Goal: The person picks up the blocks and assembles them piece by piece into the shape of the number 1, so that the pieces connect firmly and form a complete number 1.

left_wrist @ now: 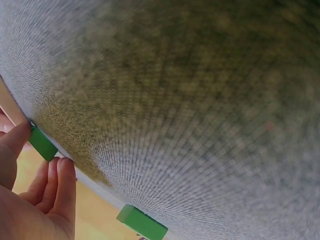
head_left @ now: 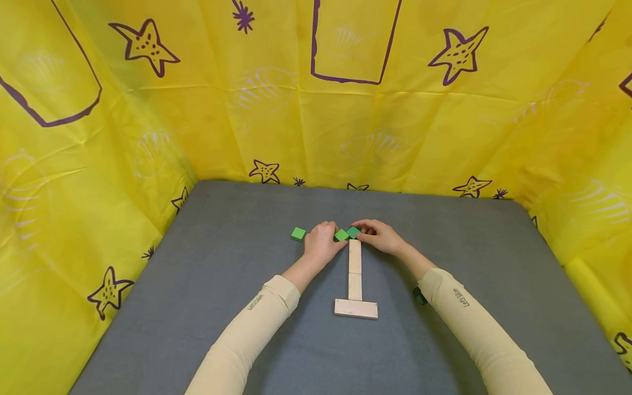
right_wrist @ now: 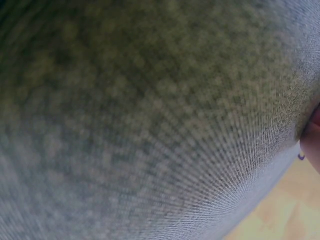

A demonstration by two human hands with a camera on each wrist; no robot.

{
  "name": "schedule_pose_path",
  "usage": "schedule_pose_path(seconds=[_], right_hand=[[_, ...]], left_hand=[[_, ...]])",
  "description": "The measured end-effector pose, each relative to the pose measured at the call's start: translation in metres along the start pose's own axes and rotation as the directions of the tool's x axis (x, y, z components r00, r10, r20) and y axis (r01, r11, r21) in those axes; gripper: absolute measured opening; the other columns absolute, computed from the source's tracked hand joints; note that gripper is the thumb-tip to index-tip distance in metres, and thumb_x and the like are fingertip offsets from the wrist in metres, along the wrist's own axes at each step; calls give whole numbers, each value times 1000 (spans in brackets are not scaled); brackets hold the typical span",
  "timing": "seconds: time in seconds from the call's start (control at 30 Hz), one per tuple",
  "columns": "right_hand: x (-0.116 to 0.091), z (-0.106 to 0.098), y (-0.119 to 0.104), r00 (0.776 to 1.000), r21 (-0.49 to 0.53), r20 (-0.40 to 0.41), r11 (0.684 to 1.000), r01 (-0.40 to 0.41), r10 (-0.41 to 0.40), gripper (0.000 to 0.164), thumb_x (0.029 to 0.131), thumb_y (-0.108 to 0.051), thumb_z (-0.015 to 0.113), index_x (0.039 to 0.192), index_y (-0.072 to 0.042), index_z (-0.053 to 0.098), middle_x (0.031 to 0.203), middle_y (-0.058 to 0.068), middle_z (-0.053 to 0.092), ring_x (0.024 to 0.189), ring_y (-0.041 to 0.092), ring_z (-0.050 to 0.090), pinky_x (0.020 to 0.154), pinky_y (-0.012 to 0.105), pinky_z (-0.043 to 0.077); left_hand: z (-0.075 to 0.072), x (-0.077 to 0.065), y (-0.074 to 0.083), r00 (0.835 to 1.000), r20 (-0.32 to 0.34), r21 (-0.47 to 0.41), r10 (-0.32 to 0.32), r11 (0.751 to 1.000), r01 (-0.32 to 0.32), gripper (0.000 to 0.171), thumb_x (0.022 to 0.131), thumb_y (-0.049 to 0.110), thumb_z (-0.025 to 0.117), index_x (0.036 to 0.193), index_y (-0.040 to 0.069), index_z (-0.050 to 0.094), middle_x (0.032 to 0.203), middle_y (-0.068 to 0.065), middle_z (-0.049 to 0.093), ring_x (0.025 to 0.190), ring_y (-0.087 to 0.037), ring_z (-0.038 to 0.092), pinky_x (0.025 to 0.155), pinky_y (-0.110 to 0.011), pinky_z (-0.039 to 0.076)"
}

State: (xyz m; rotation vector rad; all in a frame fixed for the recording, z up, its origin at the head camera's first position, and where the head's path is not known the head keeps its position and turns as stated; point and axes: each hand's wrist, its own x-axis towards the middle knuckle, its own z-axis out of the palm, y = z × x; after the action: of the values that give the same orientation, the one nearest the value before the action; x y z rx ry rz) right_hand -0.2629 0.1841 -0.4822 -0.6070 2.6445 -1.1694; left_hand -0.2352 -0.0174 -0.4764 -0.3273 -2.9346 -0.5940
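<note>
In the head view, my left hand (head_left: 322, 241) pinches a light green block (head_left: 341, 235) between thumb and fingers. Right beside it, a darker green block (head_left: 353, 232) is held by the thumb and fingers of my right hand (head_left: 382, 237). Both blocks sit at the far end of a line of two pale wooden planks (head_left: 355, 269). A third plank (head_left: 356, 309) lies crosswise at the line's near end. The left wrist view shows the pinched green block (left_wrist: 44, 144) at the left hand's fingertips. Only a bit of the right hand (right_wrist: 312, 142) enters the right wrist view.
Another green block (head_left: 298, 234) lies on the grey table (head_left: 237, 230), just left of my left hand. Yellow cloth (head_left: 276, 126) with purple starfish drawings hangs behind the table and on both sides. A dark band (head_left: 419, 296) shows under my right sleeve.
</note>
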Motion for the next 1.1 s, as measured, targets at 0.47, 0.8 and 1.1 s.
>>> schedule_pose_path(seconds=[0.47,0.8,1.1], right_hand=[[-1,0,0,1000,-12,2,1000,-3,3,36,96,-22,63,130,-9,61,96,5,58,79,19,50,71,33,41],[-1,1,-1,1000,-8,10,1000,-25,26,35,98,-23,61,131,-11,60,98,5,57,81,20,50,72,34,41],[-1,3,0,1000,0,2,1000,-17,17,35,98,-22,61,131,-11,61,97,5,57,80,20,49,71,34,41]], left_hand=[[-3,0,-2,999,37,-23,3,1000,-2,38,81,44,78,98,11,68,88,-3,62,84,-21,63,65,-35,52],[-7,-4,-7,998,67,-102,22,995,-15,42,83,41,77,108,9,69,95,-4,63,86,-20,63,69,-36,53],[-14,-8,-15,998,59,-252,7,968,8,37,85,35,77,109,8,69,99,-5,65,90,-19,62,76,-35,53]])
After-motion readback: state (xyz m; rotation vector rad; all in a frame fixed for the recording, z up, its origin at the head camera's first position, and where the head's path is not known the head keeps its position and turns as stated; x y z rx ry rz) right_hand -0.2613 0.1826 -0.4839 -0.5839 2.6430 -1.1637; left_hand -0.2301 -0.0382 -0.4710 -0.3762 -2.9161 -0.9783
